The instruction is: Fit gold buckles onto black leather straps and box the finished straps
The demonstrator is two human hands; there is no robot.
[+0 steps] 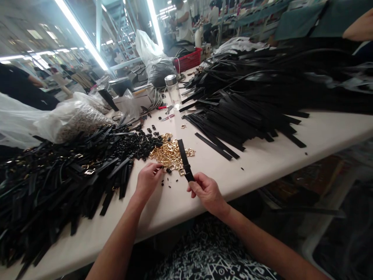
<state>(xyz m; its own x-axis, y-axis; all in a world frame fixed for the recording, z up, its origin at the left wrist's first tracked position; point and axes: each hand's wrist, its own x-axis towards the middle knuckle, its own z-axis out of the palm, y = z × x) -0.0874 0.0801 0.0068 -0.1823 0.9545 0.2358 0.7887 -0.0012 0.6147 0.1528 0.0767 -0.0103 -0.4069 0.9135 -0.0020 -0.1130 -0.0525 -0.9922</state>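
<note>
Nearest the lens, a black-and-white patterned garment (215, 252) at the lap, then bare forearms reaching over a pale worktop (247, 167). Got a short black strap (182, 153) pinched at its near end in the right hand (208, 190), thumb to fingers, pointing up and away at a slant, with what looks like a narrow band partway along. In the picture, overlapping the right part of a heap of gold buckles (167, 151). Left hand (148, 179) down at the near edge of that heap, fingertips drawn in narrow right by some tiny black bits; can't tell if actually gripping one. Just left of the gold stuff, a spread of small black loops (142, 144), running into a massive tangle of black straps with gold bits (72, 175). Over on the right, a big stack of loose black strips (233, 116), a couple lying slightly apart at its near edge. Further back, a clear bottle with a silvery lid (174, 93), a red basket (189, 60) and a bulging plastic bag (72, 116) off to the left.
</note>
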